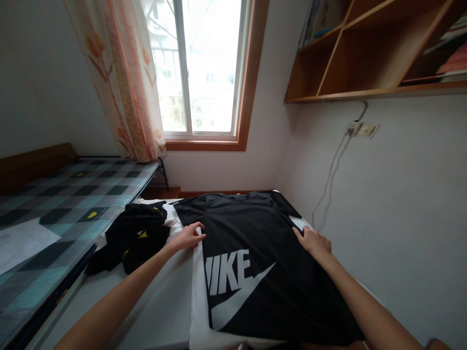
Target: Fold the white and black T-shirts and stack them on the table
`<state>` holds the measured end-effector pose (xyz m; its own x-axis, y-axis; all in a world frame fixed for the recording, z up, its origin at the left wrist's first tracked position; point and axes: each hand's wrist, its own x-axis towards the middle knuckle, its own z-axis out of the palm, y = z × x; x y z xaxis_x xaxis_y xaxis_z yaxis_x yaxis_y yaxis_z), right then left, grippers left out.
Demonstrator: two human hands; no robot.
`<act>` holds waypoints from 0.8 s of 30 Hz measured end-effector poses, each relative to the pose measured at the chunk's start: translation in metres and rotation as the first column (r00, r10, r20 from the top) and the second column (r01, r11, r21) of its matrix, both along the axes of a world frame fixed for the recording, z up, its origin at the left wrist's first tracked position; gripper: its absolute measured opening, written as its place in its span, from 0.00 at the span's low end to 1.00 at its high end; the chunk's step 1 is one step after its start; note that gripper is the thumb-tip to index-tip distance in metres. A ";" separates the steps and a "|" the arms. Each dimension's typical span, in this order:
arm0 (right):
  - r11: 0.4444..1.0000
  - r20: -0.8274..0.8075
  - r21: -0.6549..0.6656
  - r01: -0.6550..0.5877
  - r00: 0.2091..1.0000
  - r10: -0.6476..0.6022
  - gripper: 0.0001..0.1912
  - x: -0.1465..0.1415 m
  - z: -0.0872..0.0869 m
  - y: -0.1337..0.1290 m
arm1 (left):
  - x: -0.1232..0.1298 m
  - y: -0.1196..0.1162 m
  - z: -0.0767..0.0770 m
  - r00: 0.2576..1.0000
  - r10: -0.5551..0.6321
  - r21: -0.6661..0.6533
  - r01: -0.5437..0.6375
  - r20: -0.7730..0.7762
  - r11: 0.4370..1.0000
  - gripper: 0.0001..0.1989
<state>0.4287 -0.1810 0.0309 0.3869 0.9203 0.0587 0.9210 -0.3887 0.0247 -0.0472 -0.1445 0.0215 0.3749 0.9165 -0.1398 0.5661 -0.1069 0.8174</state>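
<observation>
A black T-shirt (251, 223) with large grey lettering and a swoosh lies spread on a white-covered table, its neck towards the window. My left hand (189, 236) pinches the shirt's left side edge just below the sleeve, with thumb and fingers curled together. At the opposite edge, my right hand (314, 241) grips the side seam, its fingertips partly hidden by the hand itself. Left of the shirt, a crumpled black garment (146, 228) with small yellow marks sits close to my left forearm.
A bed with a checked mattress (109, 182) stands at the left, with a white sheet of paper (25, 243) on it. A wall (394, 204) borders the table at the right, with a cord (330, 170) hanging from a socket. Wooden shelves (365, 92) jut out above.
</observation>
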 end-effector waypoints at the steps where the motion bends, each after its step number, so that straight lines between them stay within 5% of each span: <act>1: 0.999 -0.035 -0.031 0.042 0.998 -0.043 0.33 0.004 0.003 -0.006 | 0.001 -0.003 0.002 0.999 0.007 -0.019 -0.006 0.036 1.000 0.23; 6: 0.986 -0.339 -0.161 -0.048 0.941 -0.009 0.26 0.031 0.015 -0.036 | 0.005 -0.023 0.015 0.975 0.045 -0.136 -0.016 0.215 0.991 0.28; 8: 0.976 -0.555 -0.150 -0.160 0.830 0.050 0.22 0.039 0.019 -0.052 | 0.006 -0.032 0.020 0.956 0.054 -0.209 0.009 0.290 0.978 0.28; 11: 0.972 -0.823 -0.064 -0.228 0.562 0.078 0.20 0.043 0.026 -0.081 | 0.009 -0.046 0.024 0.932 0.058 -0.341 0.072 0.357 0.937 0.28; 14: 0.988 -0.934 -0.031 -0.150 0.357 0.025 0.17 0.039 0.032 -0.109 | 0.019 -0.065 0.025 0.946 0.009 -0.390 0.126 0.325 0.912 0.28; 19: 0.992 -0.989 0.004 0.128 0.150 -0.016 0.10 0.035 0.038 -0.126 | 0.047 -0.104 0.028 0.912 -0.156 -0.341 0.294 0.378 0.893 0.25; 22: 0.977 -0.989 0.048 0.207 0.144 0.018 0.12 0.043 0.042 -0.124 | 0.054 -0.117 0.034 0.867 -0.078 -0.404 0.308 0.493 0.861 0.27; 24: 0.981 -0.939 0.094 0.168 0.344 0.031 0.16 0.053 0.044 -0.124 | 0.052 -0.120 0.042 0.805 0.035 -0.442 0.289 0.593 0.849 0.27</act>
<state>0.4813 -0.3051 0.0745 0.3418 0.9038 -0.2576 0.2739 -0.3580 -0.8927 0.0043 -0.2649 0.0632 0.6390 0.7174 -0.2774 0.0008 0.3600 0.9329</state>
